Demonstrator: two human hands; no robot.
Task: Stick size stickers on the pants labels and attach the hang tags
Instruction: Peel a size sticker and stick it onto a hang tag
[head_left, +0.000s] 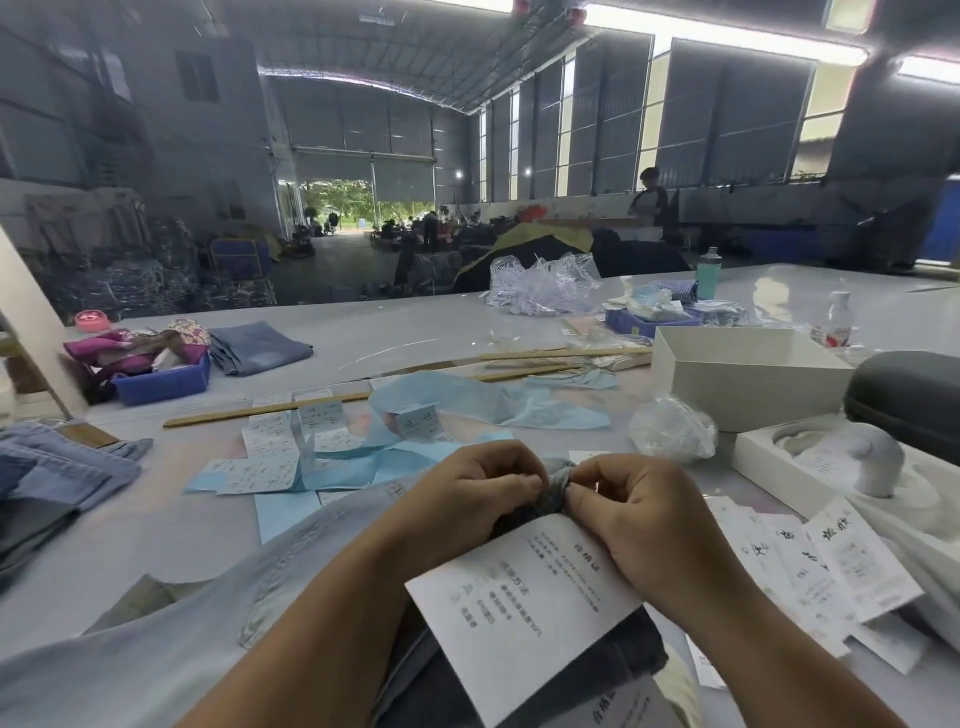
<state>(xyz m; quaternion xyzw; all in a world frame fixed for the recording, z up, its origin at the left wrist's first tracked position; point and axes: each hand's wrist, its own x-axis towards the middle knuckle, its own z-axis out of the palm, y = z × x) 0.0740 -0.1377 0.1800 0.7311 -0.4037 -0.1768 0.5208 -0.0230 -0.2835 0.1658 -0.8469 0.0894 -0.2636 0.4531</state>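
both hands pinching a fold of pants fabric to fix a hang tag

the left hand (470, 493) and right hand (631, 512) meet fingertip to fingertip, each pinching a small bunched bit of the grey-blue pants (553, 493) between them, probably to hold it taut while the tag's fastener goes through; the fastener itself is too small to make out. the white hang tag (524, 608) hangs just below the pinch, printed side up, over the pants on the white table (363, 332). more hang tags (831, 566) lie fanned at the right within reach, and size sticker sheets (270, 447) lie beyond the hands on blue backing paper (467, 402).
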